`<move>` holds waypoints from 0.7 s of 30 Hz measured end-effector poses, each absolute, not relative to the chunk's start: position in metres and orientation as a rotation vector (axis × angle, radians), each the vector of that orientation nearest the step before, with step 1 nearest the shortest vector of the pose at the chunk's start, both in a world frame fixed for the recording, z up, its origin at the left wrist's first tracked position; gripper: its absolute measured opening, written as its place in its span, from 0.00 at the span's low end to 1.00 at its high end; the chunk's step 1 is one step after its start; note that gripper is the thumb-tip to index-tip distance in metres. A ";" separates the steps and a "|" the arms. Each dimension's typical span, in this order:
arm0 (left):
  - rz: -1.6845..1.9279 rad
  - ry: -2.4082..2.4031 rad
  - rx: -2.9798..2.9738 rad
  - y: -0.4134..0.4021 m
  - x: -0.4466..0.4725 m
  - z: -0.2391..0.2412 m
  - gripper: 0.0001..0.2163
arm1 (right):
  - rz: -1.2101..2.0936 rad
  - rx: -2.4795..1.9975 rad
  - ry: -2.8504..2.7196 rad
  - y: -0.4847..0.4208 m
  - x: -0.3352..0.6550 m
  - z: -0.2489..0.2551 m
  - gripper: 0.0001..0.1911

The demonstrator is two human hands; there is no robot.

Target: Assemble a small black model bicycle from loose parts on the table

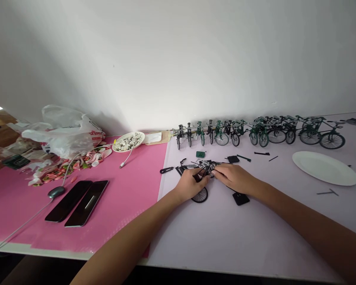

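Both my hands meet over a small dark model bicycle on the white part of the table. My left hand is closed on its near left side, thumb and fingers pinching it. From the right, my right hand pinches the same model with its fingertips. One spoked wheel shows below my left hand. The fingers hide much of the frame, so how the parts join cannot be made out. Around the hands lie a black square piece, another black piece and a green piece.
Several finished model bicycles stand in a row along the wall. A white oval plate lies to the right. On the pink left side are two phones, a mouse-like device, a dish of small parts and a plastic bag.
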State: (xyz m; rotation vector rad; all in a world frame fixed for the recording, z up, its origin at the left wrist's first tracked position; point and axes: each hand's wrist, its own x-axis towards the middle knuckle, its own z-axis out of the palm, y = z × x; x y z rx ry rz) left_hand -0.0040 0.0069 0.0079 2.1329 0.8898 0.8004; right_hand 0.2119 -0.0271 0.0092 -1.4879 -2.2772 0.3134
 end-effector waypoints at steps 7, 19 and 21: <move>0.809 0.890 2.126 0.007 -0.004 0.007 0.17 | 0.346 -1.510 -2.260 -0.026 0.212 0.008 0.19; 0.821 0.865 2.127 0.007 -0.004 0.006 0.16 | 0.292 -1.496 -2.285 -0.026 0.212 0.008 0.20; 0.824 0.860 2.130 0.008 -0.004 0.005 0.16 | 0.292 -1.493 -2.285 -0.026 0.212 0.007 0.20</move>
